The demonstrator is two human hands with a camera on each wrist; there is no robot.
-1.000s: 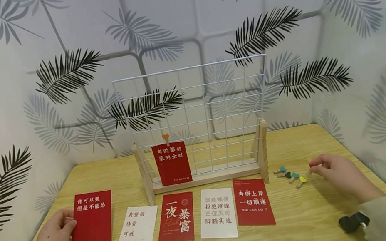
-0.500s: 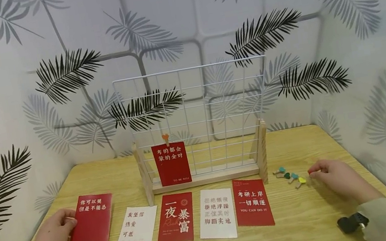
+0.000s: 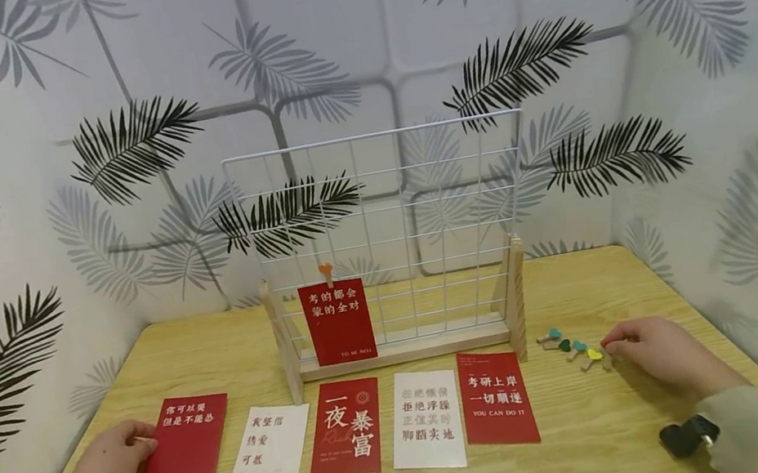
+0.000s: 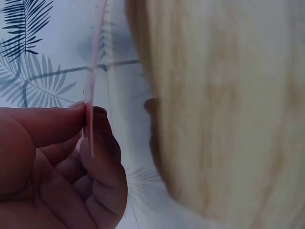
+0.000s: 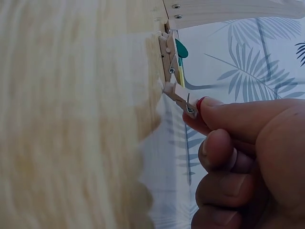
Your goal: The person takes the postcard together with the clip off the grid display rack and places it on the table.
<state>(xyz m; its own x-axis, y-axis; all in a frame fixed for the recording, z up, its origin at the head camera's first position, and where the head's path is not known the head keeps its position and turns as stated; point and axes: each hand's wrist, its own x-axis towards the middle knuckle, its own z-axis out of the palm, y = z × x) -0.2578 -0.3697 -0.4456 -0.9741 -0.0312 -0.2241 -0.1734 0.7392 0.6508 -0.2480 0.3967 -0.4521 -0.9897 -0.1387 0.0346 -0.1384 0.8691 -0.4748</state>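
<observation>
On the left, my left hand pinches the left edge of a red card with white lettering. The left wrist view shows this card edge-on between thumb and fingers. At the right, my right hand pinches a small wooden clothespin with a red head, its far end pointing at the table beside the other pins. Those mini clothespins carry teal, dark green and yellow heart heads. A white wire grid rack on wooden feet stands at the back; an orange-heart clothespin holds a red card on it.
Between my hands lies a row of cards: a white card, a red card, another white card and a red card. Leaf-patterned walls enclose the wooden table at the back and sides.
The red card in my left hand has come down and tipped flatter toward the table. My right hand has sunk slightly and shifted a little left with the red-headed clothespin.
</observation>
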